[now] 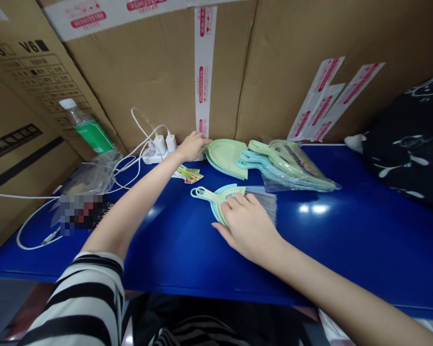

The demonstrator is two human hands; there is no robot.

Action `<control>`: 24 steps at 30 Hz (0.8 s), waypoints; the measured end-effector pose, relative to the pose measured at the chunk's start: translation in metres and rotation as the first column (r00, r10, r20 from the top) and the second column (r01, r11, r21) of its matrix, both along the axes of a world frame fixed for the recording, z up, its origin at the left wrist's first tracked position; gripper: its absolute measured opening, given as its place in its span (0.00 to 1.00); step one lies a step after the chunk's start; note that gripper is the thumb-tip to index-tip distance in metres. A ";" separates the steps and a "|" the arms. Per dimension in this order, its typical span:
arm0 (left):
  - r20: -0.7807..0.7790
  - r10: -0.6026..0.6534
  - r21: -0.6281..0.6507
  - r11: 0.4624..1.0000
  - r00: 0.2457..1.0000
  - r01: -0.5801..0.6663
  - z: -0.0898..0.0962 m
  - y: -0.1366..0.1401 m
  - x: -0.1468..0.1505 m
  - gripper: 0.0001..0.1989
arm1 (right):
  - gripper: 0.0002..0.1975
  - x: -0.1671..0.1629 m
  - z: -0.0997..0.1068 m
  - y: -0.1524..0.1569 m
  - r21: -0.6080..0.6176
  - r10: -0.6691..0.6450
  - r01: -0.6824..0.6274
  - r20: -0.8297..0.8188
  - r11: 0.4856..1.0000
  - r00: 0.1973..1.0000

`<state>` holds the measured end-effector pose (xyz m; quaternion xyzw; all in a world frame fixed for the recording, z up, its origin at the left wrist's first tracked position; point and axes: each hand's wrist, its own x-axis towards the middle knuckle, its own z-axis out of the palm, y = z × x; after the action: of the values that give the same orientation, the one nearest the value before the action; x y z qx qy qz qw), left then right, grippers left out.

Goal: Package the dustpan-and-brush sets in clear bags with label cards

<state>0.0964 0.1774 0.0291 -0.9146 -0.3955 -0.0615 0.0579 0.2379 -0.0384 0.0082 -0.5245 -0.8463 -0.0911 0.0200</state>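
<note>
My left hand reaches to the back of the table, its fingers curled at the left end of a light green dustpan. A pale blue dustpan shows beneath the green one's lower edge; their handles are hidden. In the middle, my right hand is closed over two small stacked hand brushes, one green over one blue, handles pointing left. The grey bristles stick out to the right past my fingers. Just behind lies a clear bag of green and blue dustpan sets, handles toward the left.
A power strip with white chargers and tangled cables stands at the back left. Near it are a green-labelled bottle, crumpled clear plastic and small printed packets. Cardboard boxes wall the back; a black patterned fabric item sits right.
</note>
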 end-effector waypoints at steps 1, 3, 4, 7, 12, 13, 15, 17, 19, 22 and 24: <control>-0.007 0.010 0.006 1.000 1.000 -0.010 -0.001 -0.001 0.001 0.20 | 0.15 0.001 0.000 0.001 0.010 0.008 -0.008 -0.008 1.000 1.000; -0.023 0.028 0.020 0.999 0.999 -0.028 -0.001 -0.006 0.001 0.21 | 0.14 0.003 0.001 0.002 0.027 0.025 -0.024 -0.023 0.999 0.999; -0.029 0.038 0.028 0.999 0.999 -0.037 0.000 -0.009 0.000 0.22 | 0.13 0.004 0.001 0.003 0.032 0.032 -0.031 -0.030 0.999 0.999; -0.042 0.066 0.071 0.996 0.997 -0.063 0.003 -0.024 -0.003 0.25 | 0.10 0.006 0.002 0.004 0.029 0.040 -0.039 -0.047 0.999 0.998; -0.060 0.000 0.165 0.986 0.998 0.009 0.006 -0.063 -0.017 0.24 | 0.09 0.006 0.002 0.004 0.052 0.048 -0.045 -0.060 0.998 0.997; -0.052 -0.029 0.165 0.986 0.998 0.038 0.006 -0.072 -0.021 0.22 | 0.09 0.006 0.001 0.004 0.060 0.053 -0.049 -0.060 0.997 0.997; -0.041 -0.091 0.129 0.987 0.995 0.095 0.003 -0.093 -0.030 0.20 | 0.08 0.007 0.001 0.005 0.068 0.061 -0.057 -0.059 0.996 0.996; -0.021 -0.151 0.055 0.987 0.988 0.151 -0.001 -0.113 -0.040 0.17 | 0.08 0.008 0.000 0.005 0.072 0.071 -0.067 -0.055 0.995 0.996; 0.008 -0.227 -0.037 0.973 0.974 0.227 -0.008 -0.130 -0.049 0.16 | 0.09 0.008 0.000 0.006 0.069 0.079 -0.075 -0.052 0.995 0.996; 0.032 -0.246 -0.069 0.966 0.969 0.247 -0.023 -0.145 -0.059 0.16 | 0.09 0.007 -0.001 0.007 0.049 0.082 -0.079 -0.060 0.996 0.995; 0.080 -0.227 -0.057 0.971 0.971 0.232 -0.032 -0.147 -0.062 0.14 | 0.08 0.006 -0.002 0.008 0.042 0.087 -0.084 -0.078 0.996 0.993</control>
<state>0.0343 0.0306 -0.0024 -0.9527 -0.2907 -0.0881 0.0060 0.2441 -0.0302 0.0062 -0.4903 -0.8647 -0.0854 0.0677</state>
